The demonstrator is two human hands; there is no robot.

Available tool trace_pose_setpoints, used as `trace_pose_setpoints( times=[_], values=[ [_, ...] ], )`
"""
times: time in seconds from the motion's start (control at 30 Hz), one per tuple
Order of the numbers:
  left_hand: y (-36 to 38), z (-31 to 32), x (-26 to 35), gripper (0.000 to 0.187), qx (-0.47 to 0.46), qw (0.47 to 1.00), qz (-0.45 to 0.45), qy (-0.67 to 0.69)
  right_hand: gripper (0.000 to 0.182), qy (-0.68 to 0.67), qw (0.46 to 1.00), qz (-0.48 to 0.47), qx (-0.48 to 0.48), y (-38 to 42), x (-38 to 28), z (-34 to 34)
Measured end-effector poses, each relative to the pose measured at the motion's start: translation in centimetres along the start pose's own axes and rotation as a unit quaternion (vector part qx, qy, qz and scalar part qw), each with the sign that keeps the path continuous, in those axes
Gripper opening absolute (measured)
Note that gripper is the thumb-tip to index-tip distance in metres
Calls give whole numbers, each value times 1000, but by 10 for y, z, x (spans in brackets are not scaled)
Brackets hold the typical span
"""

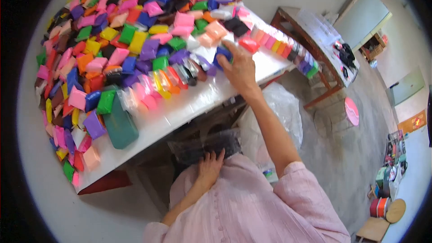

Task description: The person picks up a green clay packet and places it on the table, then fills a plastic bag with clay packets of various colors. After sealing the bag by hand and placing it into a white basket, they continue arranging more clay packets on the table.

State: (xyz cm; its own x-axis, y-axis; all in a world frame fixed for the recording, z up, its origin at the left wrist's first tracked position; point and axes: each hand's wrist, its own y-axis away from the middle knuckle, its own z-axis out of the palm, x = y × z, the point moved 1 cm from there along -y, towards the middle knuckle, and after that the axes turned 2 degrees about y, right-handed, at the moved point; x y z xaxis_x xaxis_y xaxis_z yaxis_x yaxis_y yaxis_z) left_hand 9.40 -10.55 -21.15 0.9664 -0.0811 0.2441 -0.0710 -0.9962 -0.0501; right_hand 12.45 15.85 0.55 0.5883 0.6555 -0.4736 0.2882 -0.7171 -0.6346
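My right hand [240,65] is over the right part of the white table [157,128], its fingers closed around a small blue packet [222,56]. Beside it lie peach packets [213,32], a black packet [236,26] and a red packet [249,44]. Down at my lap, my left hand [209,168] grips the near edge of a clear plastic bag [204,146], which looks dark inside; its contents are hard to make out.
A big heap of colourful packets [121,31] covers much of the table. Packets stand in a row [288,49] along the right edge. A green case [119,126] lies near the front. Plastic sheeting [279,112] hangs beside my right arm; a wooden table [310,31] stands beyond.
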Motion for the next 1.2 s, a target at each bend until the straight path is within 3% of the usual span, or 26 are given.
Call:
trace_pose_setpoints(
  times=[0.13,0.2,0.27,0.3,0.4,0.47,0.57,0.67,0.87,1.03,1.2],
  values=[
    [-1,-4,2,47,-9,1000,13,-7,42,-25,996,-20,85,24,-10,-62],
    [-1,6,0,48,-9,1000,21,-20,42,-77,992,35,92,61,-31,-110],
    [-1,10,0,49,-10,999,27,-34,42,-19,998,8,63,112,-34,-132],
    [-1,7,0,49,-13,999,31,-42,43,-47,997,51,-24,140,-37,-132],
    [-1,5,2,49,-46,994,43,-94,44,-109,955,173,-215,210,-31,-90],
    [0,4,4,49,-48,992,45,-111,44,-36,974,100,-201,233,-15,-47],
    [2,1,7,47,-30,996,23,-77,37,121,964,115,-209,251,12,0],
    [7,-3,4,45,-47,998,-12,-33,34,167,941,172,-239,263,20,10],
    [18,-1,-1,52,-62,995,-40,-65,32,266,944,83,-176,276,17,17],
    [16,-11,2,55,-102,989,-62,-83,34,258,951,117,-123,270,18,6],
    [17,-21,-1,63,-61,995,-71,-28,44,223,964,123,-83,270,17,3]
  ],
)
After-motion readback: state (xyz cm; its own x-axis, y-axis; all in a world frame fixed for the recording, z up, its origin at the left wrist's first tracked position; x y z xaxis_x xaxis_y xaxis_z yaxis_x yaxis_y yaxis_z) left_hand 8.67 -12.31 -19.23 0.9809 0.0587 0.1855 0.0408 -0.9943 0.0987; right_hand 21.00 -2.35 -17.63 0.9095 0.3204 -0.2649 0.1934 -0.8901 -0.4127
